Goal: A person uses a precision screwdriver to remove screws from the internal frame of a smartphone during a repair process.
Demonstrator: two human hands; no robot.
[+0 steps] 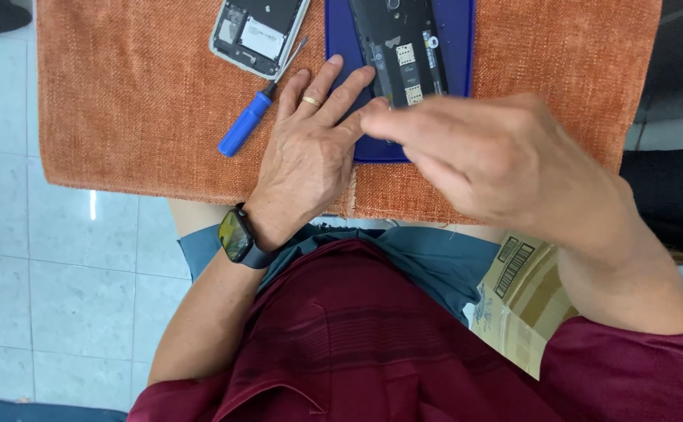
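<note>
On the far side of the orange cloth (pixel 123 117), an opened phone (pixel 400 47) lies on a blue mat (pixel 458 47), long axis running near to far. Left hand (pixel 310 148) rests flat, fingers spread, touching the mat. Right hand (pixel 497 156) hovers pinched beside the phone's near end; whether it holds anything cannot be told.

My left hand (pixel 310 148) flat on mat (pixel 451 47), fingers touching opened phone (pixel 400 47) lying on it. My right hand (pixel 497 156) just right of left. Screwdriver (pixel 251 117) left of left hand, second phone (pixel 259 31) beyond. All on cloth (pixel 123 94).
</note>
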